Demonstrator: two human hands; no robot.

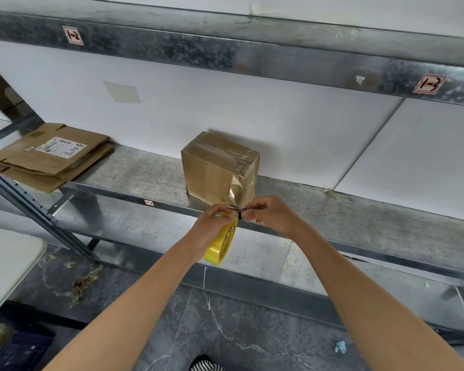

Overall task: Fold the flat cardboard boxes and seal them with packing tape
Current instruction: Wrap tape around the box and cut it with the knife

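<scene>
A folded cardboard box (214, 167) stands on the metal shelf (134, 178), with clear tape across its top and down its front right corner. A strip of tape runs from that corner down to a yellow roll of packing tape (221, 246). My left hand (212, 226) grips the roll just below the shelf's front edge. My right hand (271, 212) holds a small dark cutting tool (239, 210) against the tape strip, between the two hands.
A stack of flat cardboard boxes (48, 156) lies on the shelf at the left. Above runs another metal shelf beam (225, 52) with labels. A pale table corner (6, 263) sits at the lower left, and debris lies on the dark floor (86, 282).
</scene>
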